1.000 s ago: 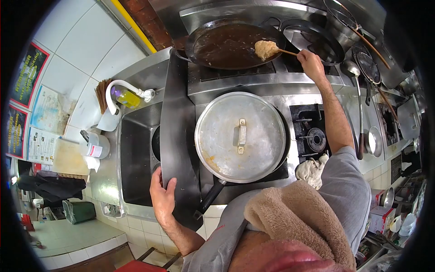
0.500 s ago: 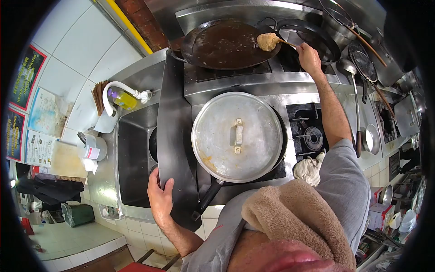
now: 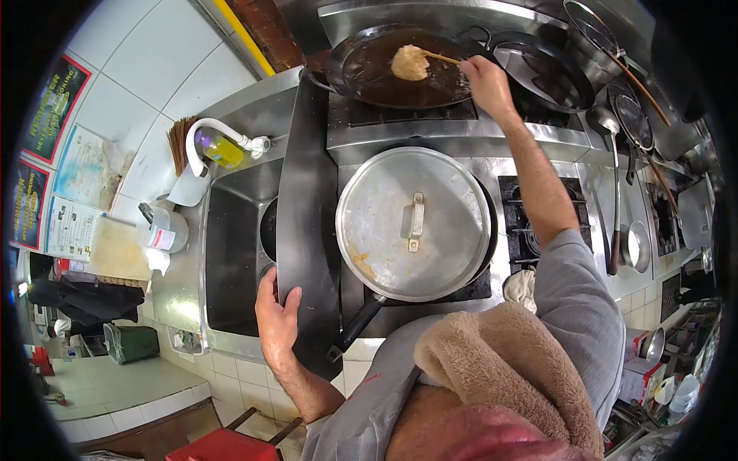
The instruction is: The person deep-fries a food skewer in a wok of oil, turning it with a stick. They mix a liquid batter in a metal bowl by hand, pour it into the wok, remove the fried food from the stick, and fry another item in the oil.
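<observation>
My right hand is closed round the end of a thin wooden stick. A pale, lumpy battered piece is at the stick's far end, over the wide dark pan of brown oil. Whether it touches the oil, I cannot tell. My left hand rests at the near edge of the upright metal panel beside the sink, thumb and fingers apart, gripping nothing. Between my arms a large pan on the stove is covered by a round metal lid.
An empty black pan is at the back right, beside a ladle. The sink is on the left, with a white faucet and a yellow bottle. A cloth lies near the right burner.
My right hand has moved left, carrying the stick and the battered piece from the pan's right rim toward its middle. My left hand has stayed at the panel. The view has shifted slightly.
</observation>
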